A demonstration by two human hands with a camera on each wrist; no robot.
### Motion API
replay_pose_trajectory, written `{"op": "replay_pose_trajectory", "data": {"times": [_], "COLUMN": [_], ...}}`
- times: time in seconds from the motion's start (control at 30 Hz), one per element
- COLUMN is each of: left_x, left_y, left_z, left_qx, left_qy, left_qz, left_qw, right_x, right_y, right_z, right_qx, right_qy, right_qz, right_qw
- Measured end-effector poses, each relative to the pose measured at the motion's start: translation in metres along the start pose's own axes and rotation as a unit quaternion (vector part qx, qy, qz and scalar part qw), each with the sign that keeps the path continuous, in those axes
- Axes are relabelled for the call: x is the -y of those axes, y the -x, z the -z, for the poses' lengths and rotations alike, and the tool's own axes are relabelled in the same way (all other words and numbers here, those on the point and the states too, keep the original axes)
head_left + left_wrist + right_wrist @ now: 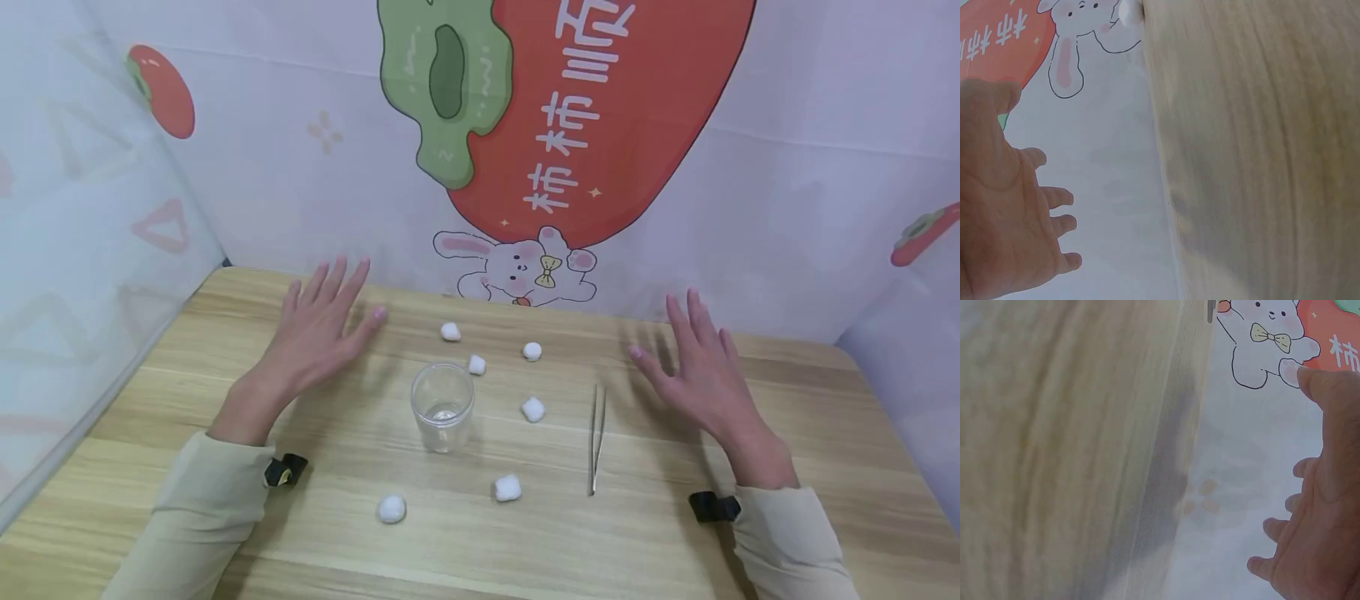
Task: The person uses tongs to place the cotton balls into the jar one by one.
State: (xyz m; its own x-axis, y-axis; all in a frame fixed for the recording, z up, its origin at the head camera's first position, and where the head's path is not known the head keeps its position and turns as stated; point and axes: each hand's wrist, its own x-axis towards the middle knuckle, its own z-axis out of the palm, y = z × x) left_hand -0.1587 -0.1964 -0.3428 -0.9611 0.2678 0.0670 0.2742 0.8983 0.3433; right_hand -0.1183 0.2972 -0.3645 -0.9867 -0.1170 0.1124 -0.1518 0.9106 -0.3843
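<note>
My left hand (318, 333) hovers over the table's left side with fingers spread, holding nothing. Over the right side, my right hand (701, 375) is likewise spread and holds nothing. Nearest to it lies a pair of metal tweezers (593, 454), its tips pointing away from me. A clear, round jar (442, 417) without a lid stands between the hands. Several white cotton balls lie scattered about it: one behind (450, 332), one to its right (533, 409), one in front (392, 508). In the wrist views, the left palm (1004, 212) and right palm (1329, 519) show with fingers extended.
The wooden table (322, 542) meets a white printed cloth (285, 167) at the back, with cloth walls on both sides. A black strap piece (285, 471) sits at the left cuff, another (714, 507) at the right cuff.
</note>
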Motion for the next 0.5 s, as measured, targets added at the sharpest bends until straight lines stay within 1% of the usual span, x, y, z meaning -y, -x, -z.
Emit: {"op": "replay_pose_trajectory", "data": {"times": [0.13, 0.23, 0.33, 0.4, 0.5], "left_x": [0.0, 0.002, 0.002, 0.001, -0.003], "left_y": [-0.001, 0.001, 0.007, 0.012, 0.018], "left_z": [-0.005, -0.009, -0.012, -0.014, -0.017], "left_qx": [0.007, 0.003, -0.006, -0.007, 0.013], "left_qy": [0.015, 0.029, 0.056, 0.081, 0.116], "left_qz": [-0.005, -0.008, -0.013, -0.021, -0.035], "left_qw": [0.9999, 0.9995, 0.9984, 0.9965, 0.9925], "right_x": [0.0, 0.002, 0.007, 0.01, 0.016], "right_y": [0.004, 0.008, 0.012, 0.015, 0.02], "right_z": [0.0, -0.002, -0.004, -0.005, -0.006], "right_qx": [0.005, 0.013, 0.023, 0.028, 0.026], "right_qy": [-0.003, -0.009, -0.017, -0.017, -0.009], "right_qz": [0.004, 0.006, 0.007, 0.005, 0.002], "right_qw": [1.0, 1.0, 1.0, 0.999, 1.0]}}
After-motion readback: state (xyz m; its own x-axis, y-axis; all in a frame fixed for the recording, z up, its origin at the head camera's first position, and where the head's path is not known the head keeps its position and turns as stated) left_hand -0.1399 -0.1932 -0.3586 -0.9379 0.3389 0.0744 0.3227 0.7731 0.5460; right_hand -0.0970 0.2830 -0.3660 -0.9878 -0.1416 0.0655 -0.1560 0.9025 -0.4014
